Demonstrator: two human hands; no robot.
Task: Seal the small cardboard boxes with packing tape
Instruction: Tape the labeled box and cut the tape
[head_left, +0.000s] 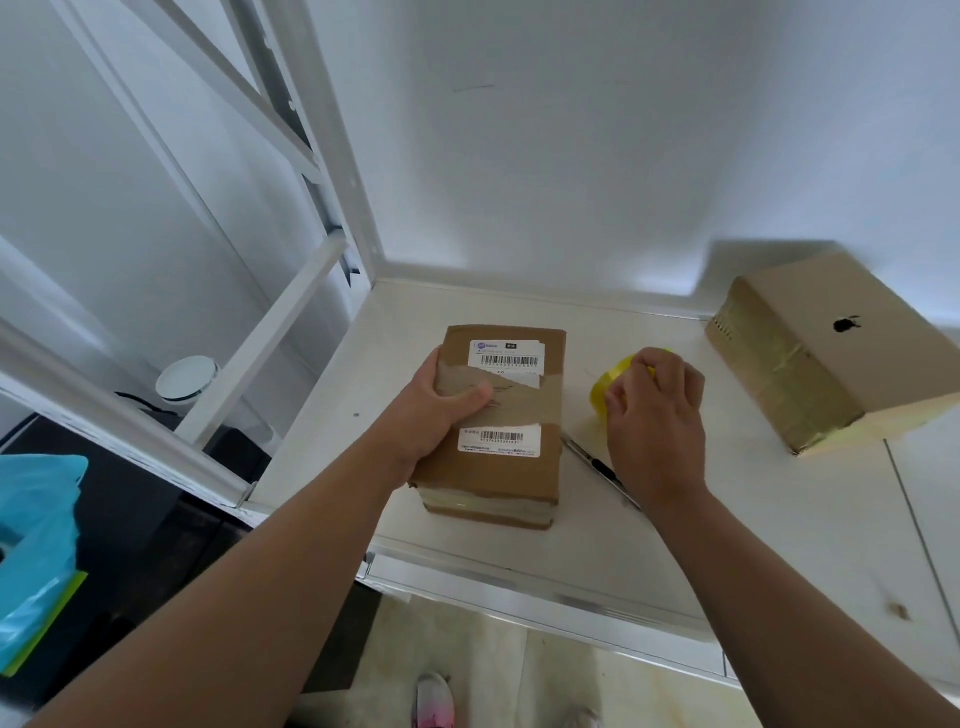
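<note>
Two boxes sit on the white table (519, 561), and the action is on the near-left one. Far left, off the table, a blue plastic bag (36, 545) hangs by the white shelf frame (270, 343), out of play. Moving right, the left hand (434, 410) clamps the small cardboard box (498, 467), palm wrapped over its left edge, thumb pressed flat across the top between two barcode labels. That box lies flat near the table's front-left corner, with old tape showing across its lid and on its near end.

Just right of it lies a slim knife or cutter (602, 470), partly under the wrist, so I cannot be sure which. Above that, the right hand (657, 415) curls over the yellow tape roll (613, 387), fingers closed around it, the roll resting on the table just beside the box.

My read: this is the set-up step, box steadied, tape being taken up. The next move calls for finding the loose end, pulling out a length and laying it along the top seam while the left hand holds firm.

Far right, the second box (810, 353) stands well apart, taped already with yellowish bands. The roll's free end is hidden under the fingers, and the label print is too small to read.
</note>
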